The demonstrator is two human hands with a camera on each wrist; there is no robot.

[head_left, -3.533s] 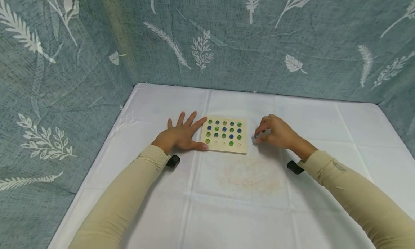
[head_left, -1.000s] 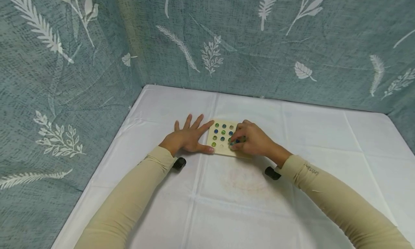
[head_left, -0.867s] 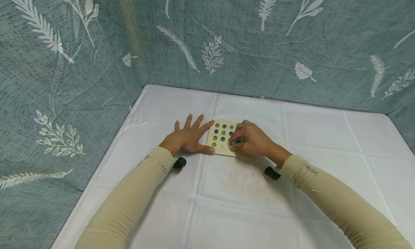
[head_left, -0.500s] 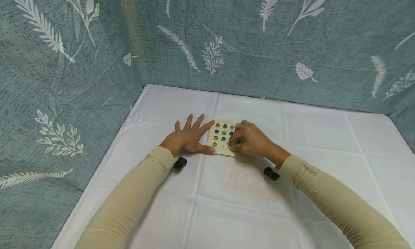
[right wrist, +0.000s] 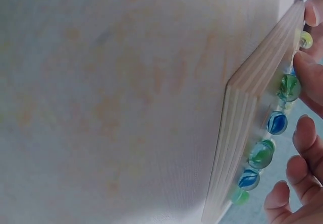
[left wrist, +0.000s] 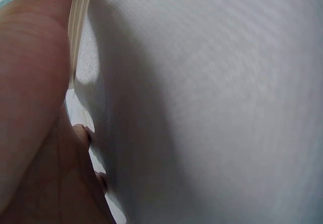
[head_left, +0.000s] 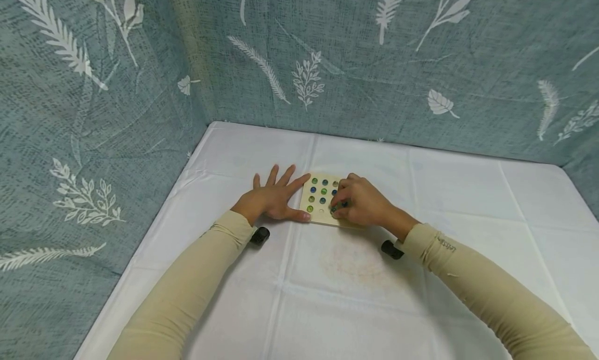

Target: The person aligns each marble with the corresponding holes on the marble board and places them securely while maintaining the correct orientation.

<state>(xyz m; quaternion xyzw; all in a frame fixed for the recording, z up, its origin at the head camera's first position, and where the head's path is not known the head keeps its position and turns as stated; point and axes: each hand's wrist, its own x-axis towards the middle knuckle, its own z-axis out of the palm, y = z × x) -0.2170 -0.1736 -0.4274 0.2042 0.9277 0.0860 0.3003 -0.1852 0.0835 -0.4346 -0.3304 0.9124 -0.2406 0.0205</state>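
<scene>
A pale wooden marble board (head_left: 326,220) lies on the white cloth, its round hollows mostly filled with green and blue glass marbles (head_left: 323,192). My left hand (head_left: 273,200) is spread beside it, thumb and index fingertip touching the left edge. The layered board edge (left wrist: 79,30) shows by that hand in the left wrist view. Over the board's right part, my right hand (head_left: 366,200) pinches a bluish marble (head_left: 333,210) at the front row. It covers several marbles there. In the right wrist view the thumb (right wrist: 309,75) is beside a green marble (right wrist: 289,87).
A white cloth (head_left: 224,297) covers the table, with a faint orange stain in front of the board. Grey-green leaf-patterned curtains (head_left: 346,89) stand behind and at the left. One hollow (head_left: 321,211) in the front row holds no marble.
Since the oldest frame, my right hand has carried the marble leftward from beside the board to its front row. During the last second it has barely shifted. The left hand stays at the edge.
</scene>
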